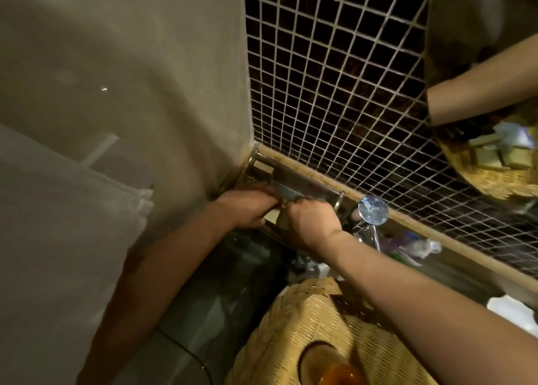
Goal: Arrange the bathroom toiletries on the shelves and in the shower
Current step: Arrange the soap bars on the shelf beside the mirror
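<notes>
Evidently the shelf-loading step is in hand: both hands work at the chrome corner rack fixed where plaster wall meets the mosaic tile wall. The left hand and right hand, fingers curled, appear to grip a tan soap bar at the rack's front rail, though blur hides the exact hold. Next it needs seating inside the rack before release

Shiny metal rack, woven wicker basket

wall tiles dark, pale grid | basket tan woven | plaster wall beige
</notes>
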Available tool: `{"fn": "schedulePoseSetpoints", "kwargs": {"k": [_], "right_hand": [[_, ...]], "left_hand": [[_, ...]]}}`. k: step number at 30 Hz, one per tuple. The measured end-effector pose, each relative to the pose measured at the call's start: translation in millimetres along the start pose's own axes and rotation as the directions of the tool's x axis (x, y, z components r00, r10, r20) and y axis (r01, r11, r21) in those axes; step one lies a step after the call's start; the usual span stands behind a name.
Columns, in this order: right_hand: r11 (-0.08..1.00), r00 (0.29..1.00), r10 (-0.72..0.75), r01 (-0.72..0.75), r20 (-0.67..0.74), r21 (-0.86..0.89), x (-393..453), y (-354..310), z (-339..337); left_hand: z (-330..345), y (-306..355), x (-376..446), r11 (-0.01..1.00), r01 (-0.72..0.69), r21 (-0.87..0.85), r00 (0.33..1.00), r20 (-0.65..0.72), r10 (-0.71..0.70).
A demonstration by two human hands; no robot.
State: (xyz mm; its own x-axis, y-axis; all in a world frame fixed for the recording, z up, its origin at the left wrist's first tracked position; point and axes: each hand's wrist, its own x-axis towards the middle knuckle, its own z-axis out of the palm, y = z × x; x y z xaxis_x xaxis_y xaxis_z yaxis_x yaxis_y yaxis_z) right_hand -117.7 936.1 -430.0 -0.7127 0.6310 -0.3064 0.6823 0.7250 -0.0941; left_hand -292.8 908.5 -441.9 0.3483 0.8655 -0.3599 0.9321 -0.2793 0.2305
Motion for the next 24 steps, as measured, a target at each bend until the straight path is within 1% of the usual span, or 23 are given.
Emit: {"fn": "schedulePoseSetpoints", "kwargs": {"k": [8,12,15,21,24], "right_hand": [[1.0,1.0,-0.025,0.025,-0.012,0.017,-6,4,2],[0.999,0.999,-0.029,0.029,0.017,-0.038,-4,4,3],[0.998,0.999,-0.029,0.031,0.029,-0.057,-5,3,6],[1.0,0.998,-0.012,0.012,0.055,0.004,-9,0,9],[0.999,0.997,-0.019,0.016,0.075,0.035,-13,-5,5]], "left_hand": [[-2,-2,0,0.999,0.048,0.007,0.998,0.043,-0.048],[-4,-3,0,0.997,0.072,0.012,0.996,0.05,-0.072],[-4,-2,-3,0.998,0.06,0.023,0.997,0.045,-0.061],[-5,0,-9,0.994,0.099,0.038,0.991,0.091,-0.102],[-6,6,-9,0.994,0.098,0.051,0.991,0.089,-0.103]]}}
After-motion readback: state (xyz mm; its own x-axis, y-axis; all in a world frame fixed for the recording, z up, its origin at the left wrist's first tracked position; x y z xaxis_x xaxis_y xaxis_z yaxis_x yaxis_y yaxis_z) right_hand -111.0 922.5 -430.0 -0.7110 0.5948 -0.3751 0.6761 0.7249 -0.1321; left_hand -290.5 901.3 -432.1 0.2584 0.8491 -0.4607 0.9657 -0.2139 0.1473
